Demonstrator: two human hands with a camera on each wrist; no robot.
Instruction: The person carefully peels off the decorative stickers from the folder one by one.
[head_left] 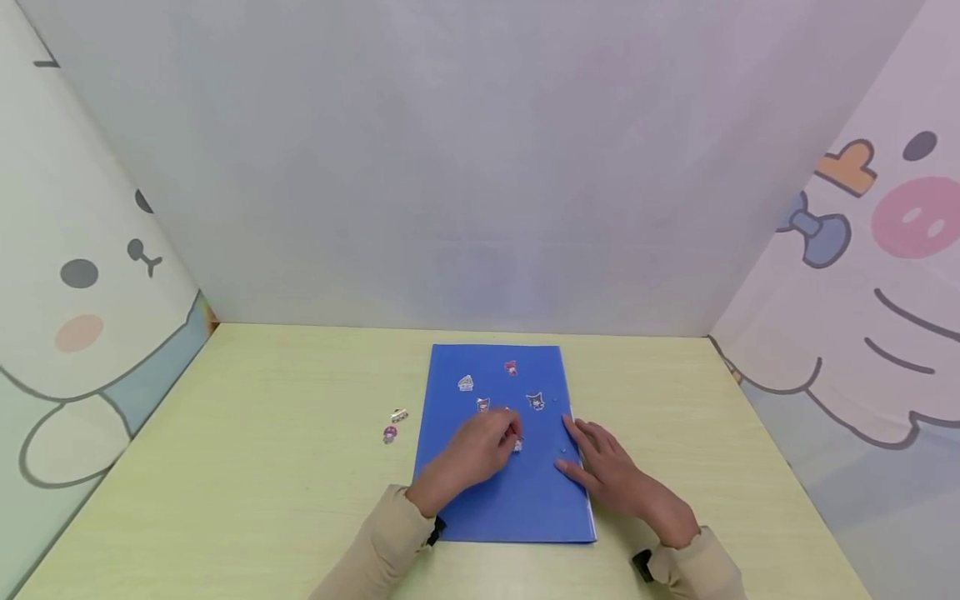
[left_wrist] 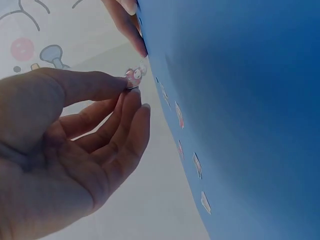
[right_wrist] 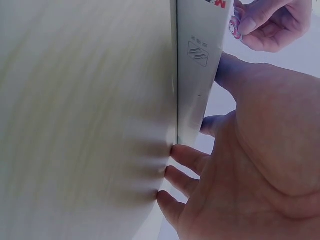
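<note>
My left hand is over the middle of a blue folder. Between thumb and fingertips it pinches a small cartoon sticker, clear of the blue surface in the left wrist view. The right hand rests at the folder's right edge, thumb and index finger on the cover. Its other fingers touch the table along the white printed spine in the right wrist view. Several cartoon stickers are on the upper half of the cover, among them a red one and a dark-eared one.
On the pale wooden table, left of the folder, lie a whitish sticker and a purple one. A plain light backdrop rises behind the table, with cartoon-printed cloth at both sides.
</note>
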